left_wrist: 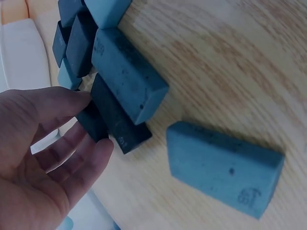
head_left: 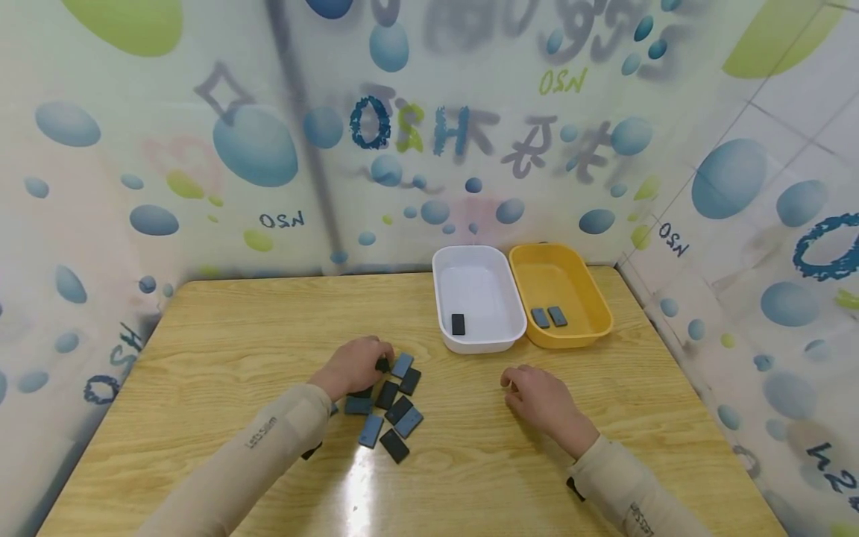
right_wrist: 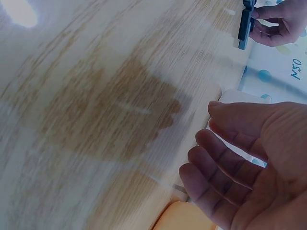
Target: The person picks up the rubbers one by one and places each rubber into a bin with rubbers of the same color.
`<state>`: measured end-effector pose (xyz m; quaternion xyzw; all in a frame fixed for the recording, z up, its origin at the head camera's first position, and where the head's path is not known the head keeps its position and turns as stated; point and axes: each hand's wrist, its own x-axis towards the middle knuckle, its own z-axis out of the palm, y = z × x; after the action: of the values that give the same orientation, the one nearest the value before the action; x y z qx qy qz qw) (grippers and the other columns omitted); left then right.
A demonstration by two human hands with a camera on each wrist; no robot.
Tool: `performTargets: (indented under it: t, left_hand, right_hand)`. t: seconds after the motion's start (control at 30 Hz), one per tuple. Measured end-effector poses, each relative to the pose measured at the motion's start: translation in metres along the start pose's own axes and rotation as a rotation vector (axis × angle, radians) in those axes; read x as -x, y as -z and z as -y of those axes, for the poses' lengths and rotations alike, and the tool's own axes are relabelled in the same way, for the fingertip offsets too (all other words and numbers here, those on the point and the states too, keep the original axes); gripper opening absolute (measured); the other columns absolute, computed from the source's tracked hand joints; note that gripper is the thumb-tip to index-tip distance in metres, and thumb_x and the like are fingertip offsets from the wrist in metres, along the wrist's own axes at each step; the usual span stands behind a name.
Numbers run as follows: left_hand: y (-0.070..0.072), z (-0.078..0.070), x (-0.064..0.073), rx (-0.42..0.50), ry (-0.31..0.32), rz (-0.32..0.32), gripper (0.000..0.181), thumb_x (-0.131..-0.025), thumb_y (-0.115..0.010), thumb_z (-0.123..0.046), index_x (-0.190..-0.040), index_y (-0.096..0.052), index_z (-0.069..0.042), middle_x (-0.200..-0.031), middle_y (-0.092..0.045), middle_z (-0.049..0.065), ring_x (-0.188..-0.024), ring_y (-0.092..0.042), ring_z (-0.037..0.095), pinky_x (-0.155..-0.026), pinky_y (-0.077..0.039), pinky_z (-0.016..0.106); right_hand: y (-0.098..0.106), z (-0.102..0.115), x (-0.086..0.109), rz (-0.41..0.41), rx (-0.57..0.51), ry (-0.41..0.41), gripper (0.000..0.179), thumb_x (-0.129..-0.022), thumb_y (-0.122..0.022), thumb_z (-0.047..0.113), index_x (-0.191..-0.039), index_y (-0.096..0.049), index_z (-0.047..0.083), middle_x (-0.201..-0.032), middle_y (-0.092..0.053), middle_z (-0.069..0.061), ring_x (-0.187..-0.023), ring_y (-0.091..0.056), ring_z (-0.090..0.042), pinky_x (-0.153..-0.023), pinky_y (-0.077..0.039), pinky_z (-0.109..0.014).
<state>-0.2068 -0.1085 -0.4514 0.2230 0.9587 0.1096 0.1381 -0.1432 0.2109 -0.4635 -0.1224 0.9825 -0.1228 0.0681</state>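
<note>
My left hand [head_left: 356, 367] pinches a small black block [left_wrist: 92, 120] between thumb and fingertips, at the far side of a loose cluster. In the left wrist view a dark block [left_wrist: 117, 117] lies right beside the pinched one, with a blue-grey block [left_wrist: 129, 74] against it. Another blue-grey block [left_wrist: 225, 167], stamped at one end, lies apart. Several more black and blue-grey blocks spread toward me, such as a black one [head_left: 394, 446]. My right hand [head_left: 542, 401] hovers low over the table's right side, fingers loosely curled with nothing in them.
A white bin [head_left: 476, 287] at the back right contains one black block [head_left: 458, 324]. Against its right side stands a yellow bin [head_left: 553, 276] with two blue-grey blocks [head_left: 557, 316] inside. A patterned wall covering [head_left: 268, 246] rises behind the wooden table [head_left: 235, 335].
</note>
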Motion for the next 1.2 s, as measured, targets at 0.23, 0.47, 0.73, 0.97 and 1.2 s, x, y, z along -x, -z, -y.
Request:
performTargets:
  t: [0.23,0.47,0.73,0.97,1.2]
  left_hand:
    - [0.005,0.003,-0.002,0.001,0.0,-0.021,0.032,-0.084,-0.072,-0.011,-0.116,-0.067,-0.015,-0.117,-0.064,0.009,-0.104,-0.064,0.028,-0.082,-0.055,0.042]
    - [0.011,0.007,-0.002,0.011,-0.001,-0.019,0.032,-0.085,-0.07,-0.012,-0.116,-0.067,-0.014,-0.117,-0.064,0.01,-0.102,-0.064,0.026,-0.083,-0.055,0.042]
    - [0.02,0.005,0.001,-0.003,-0.037,-0.058,0.029,-0.087,-0.07,-0.014,-0.116,-0.066,-0.012,-0.11,-0.065,0.011,-0.096,-0.064,0.026,-0.078,-0.055,0.04]
    - [0.029,-0.005,0.001,-0.016,-0.077,-0.097,0.028,-0.087,-0.071,-0.016,-0.114,-0.066,-0.011,-0.107,-0.065,0.01,-0.091,-0.065,0.023,-0.076,-0.055,0.038]
    - [0.032,-0.015,-0.001,-0.037,-0.112,-0.114,0.027,-0.085,-0.073,-0.018,-0.111,-0.067,-0.012,-0.105,-0.065,0.008,-0.087,-0.064,0.021,-0.076,-0.055,0.036]
  right_hand:
    - [0.001,0.0,0.001,0.0,-0.006,-0.001,0.013,-0.084,-0.074,0.014,-0.096,-0.069,0.015,-0.085,-0.065,0.002,-0.072,-0.056,-0.011,-0.064,-0.051,-0.031]
    - [0.002,0.001,0.001,0.009,-0.024,-0.006,0.012,-0.085,-0.073,0.014,-0.096,-0.069,0.016,-0.083,-0.063,0.002,-0.071,-0.054,-0.01,-0.063,-0.049,-0.03]
    - [0.002,0.001,0.002,0.015,-0.035,-0.011,0.012,-0.084,-0.074,0.014,-0.095,-0.07,0.016,-0.082,-0.063,0.003,-0.071,-0.054,-0.011,-0.062,-0.049,-0.03]
    - [0.0,0.001,0.002,0.002,-0.041,0.008,0.013,-0.083,-0.075,0.015,-0.095,-0.069,0.016,-0.082,-0.063,0.003,-0.07,-0.054,-0.011,-0.062,-0.048,-0.03]
    - [0.001,0.003,0.002,0.017,-0.039,-0.001,0.013,-0.084,-0.075,0.016,-0.096,-0.069,0.016,-0.083,-0.063,0.003,-0.071,-0.055,-0.011,-0.063,-0.049,-0.031]
